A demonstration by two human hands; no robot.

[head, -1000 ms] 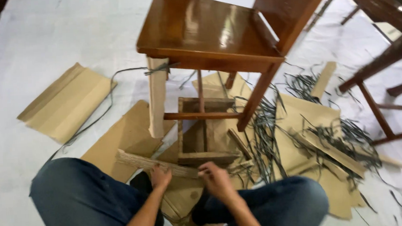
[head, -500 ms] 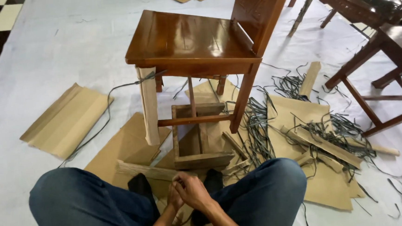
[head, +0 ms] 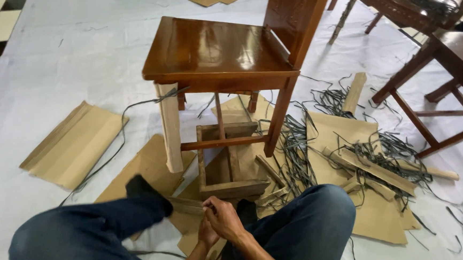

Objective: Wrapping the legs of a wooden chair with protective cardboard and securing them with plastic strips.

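My right hand (head: 225, 219) and my left hand (head: 205, 235) are pressed together between my knees. Both are closed on the near end of a corrugated cardboard strip (head: 185, 204), with the right hand covering most of the left. The strip runs left along the floor under my left foot in a black sock (head: 145, 191). Just beyond it a low wooden frame (head: 229, 188) lies under a glossy brown wooden chair (head: 216, 48). The chair's front left leg is wrapped in cardboard (head: 171, 127).
Flat cardboard sheets (head: 70, 145) lie at the left and under the chair on a white floor cloth (head: 50, 61). Tangled dark straps (head: 296, 145) and cardboard strips (head: 376, 169) cover the right. More dark wooden furniture (head: 442, 74) stands at the far right.
My hands slid along the strip and came together at its end. My left leg swung out to the left, and its foot now rests on the strip. The view has tilted up.
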